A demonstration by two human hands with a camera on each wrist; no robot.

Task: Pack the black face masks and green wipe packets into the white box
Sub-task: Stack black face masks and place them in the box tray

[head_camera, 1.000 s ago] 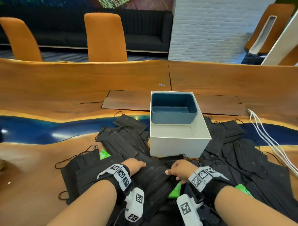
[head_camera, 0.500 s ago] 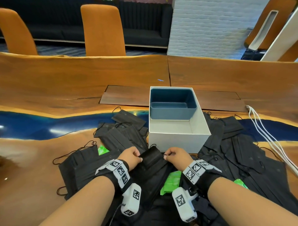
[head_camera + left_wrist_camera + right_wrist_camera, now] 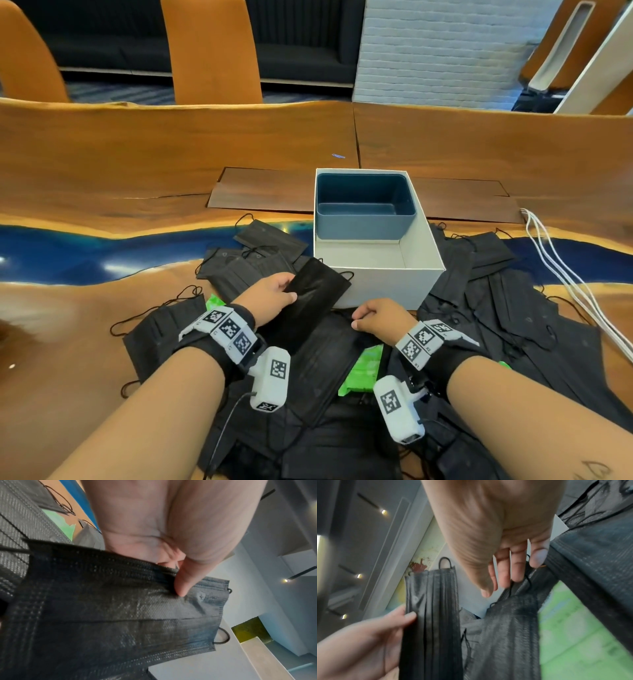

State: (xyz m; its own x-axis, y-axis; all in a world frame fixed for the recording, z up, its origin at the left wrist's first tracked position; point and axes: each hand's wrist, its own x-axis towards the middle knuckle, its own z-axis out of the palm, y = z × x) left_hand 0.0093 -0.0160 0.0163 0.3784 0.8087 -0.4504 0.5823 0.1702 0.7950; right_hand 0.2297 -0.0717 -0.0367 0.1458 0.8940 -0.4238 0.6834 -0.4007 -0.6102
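Just in front of the box's near wall, the left hand holds one black mask lifted off the pile. The left wrist view shows the thumb pressed on the mask's upper face with the other fingers beneath its long edge, so the hand pinches the mask. The mask tilts up toward the box, with its far corner near the box's left front corner and an ear loop hanging off its short end.

The right hand is just beside it, low over the pile of masks, and holds nothing. In the right wrist view its fingers are straight and loosely spread, with the tips at or touching the edge of a mask in the pile; whether they press on it cannot be told through the blur.

The white box stands open on the tabletop, and a blue tray fills its far half. The near half shows a bare white floor. Black masks lie heaped around the box on the left, the right and the near side, with loops trailing over the wood. One green packet lies between the two wrists, partly under masks. The corner of another shows left of the left hand. White cords run along the tabletop at the right.
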